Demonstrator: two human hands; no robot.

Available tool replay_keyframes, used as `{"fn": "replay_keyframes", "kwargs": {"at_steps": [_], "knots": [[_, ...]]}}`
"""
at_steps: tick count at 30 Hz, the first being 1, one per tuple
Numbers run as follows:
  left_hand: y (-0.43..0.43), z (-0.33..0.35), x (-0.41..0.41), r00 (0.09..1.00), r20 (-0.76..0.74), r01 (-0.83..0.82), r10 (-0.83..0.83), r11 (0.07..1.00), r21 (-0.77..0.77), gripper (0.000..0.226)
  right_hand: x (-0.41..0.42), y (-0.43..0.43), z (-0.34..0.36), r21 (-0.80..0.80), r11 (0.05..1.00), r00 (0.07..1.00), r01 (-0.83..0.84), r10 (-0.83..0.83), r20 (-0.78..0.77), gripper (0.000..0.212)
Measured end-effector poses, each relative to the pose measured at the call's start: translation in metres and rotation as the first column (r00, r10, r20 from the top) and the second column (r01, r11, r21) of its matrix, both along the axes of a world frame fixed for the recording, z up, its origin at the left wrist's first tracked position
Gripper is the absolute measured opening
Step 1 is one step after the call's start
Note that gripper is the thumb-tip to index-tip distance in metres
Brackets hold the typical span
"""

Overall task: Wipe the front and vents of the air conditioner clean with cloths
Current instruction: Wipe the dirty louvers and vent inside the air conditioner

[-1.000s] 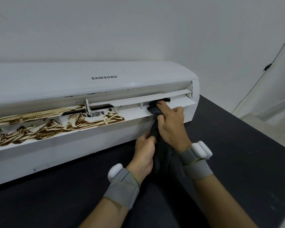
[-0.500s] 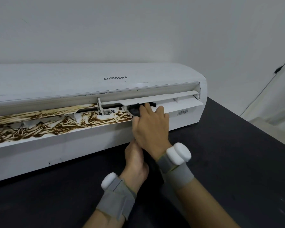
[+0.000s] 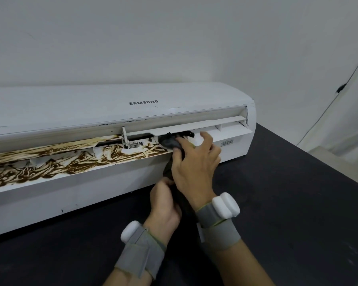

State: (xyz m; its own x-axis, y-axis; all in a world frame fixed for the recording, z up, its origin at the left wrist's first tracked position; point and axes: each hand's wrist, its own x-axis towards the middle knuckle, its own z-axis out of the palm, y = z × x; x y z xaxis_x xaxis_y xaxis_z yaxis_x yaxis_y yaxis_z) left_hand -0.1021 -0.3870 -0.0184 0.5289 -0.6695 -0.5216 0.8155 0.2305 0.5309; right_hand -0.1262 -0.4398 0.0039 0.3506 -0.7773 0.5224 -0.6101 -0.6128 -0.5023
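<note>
A white Samsung air conditioner (image 3: 74,108) lies on a black table (image 3: 287,203). Its vent louver (image 3: 56,159) is smeared with brown grime over the left and middle stretch, while the right stretch is white. A dark grey cloth (image 3: 170,141) is bunched in the vent slot just right of the grime's edge. My right hand (image 3: 194,168) presses the cloth's top end into the slot with thumb and forefinger, its other fingers spread. My left hand (image 3: 163,205) grips the cloth's hanging lower end in front of the unit. Both wrists wear grey bands with white pods.
A white wall (image 3: 174,38) rises behind the unit. A thin black cable (image 3: 339,89) runs down the wall at the right. A barcode sticker (image 3: 227,143) sits on the unit's right front. The table's right edge falls off toward a pale floor (image 3: 349,159).
My right hand has slid the cloth leftwards along the vent from near its right end to the edge of the brown grime. My left hand followed, still holding the cloth's lower end.
</note>
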Motion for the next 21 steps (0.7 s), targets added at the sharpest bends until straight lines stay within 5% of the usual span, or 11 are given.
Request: {"fn": "replay_keyframes", "kwargs": {"at_steps": [3,13,21], "knots": [[-0.003,-0.001,-0.002,1.000,0.001,0.016,-0.016,1.000,-0.026,0.026,0.004,-0.001,0.008,0.081,0.997,0.996,0.010,-0.003,-0.085,0.029],[0.002,0.002,-0.003,0.999,0.035,-0.003,0.006,0.996,-0.087,0.027,0.023,0.006,0.019,0.447,0.888,0.991,-0.113,0.131,-0.011,0.035],[-0.004,0.002,0.004,0.995,0.051,0.093,-0.089,0.992,-0.085,0.025,0.011,-0.007,0.025,0.056,0.996,0.959,0.075,-0.057,-0.277,0.041]]}}
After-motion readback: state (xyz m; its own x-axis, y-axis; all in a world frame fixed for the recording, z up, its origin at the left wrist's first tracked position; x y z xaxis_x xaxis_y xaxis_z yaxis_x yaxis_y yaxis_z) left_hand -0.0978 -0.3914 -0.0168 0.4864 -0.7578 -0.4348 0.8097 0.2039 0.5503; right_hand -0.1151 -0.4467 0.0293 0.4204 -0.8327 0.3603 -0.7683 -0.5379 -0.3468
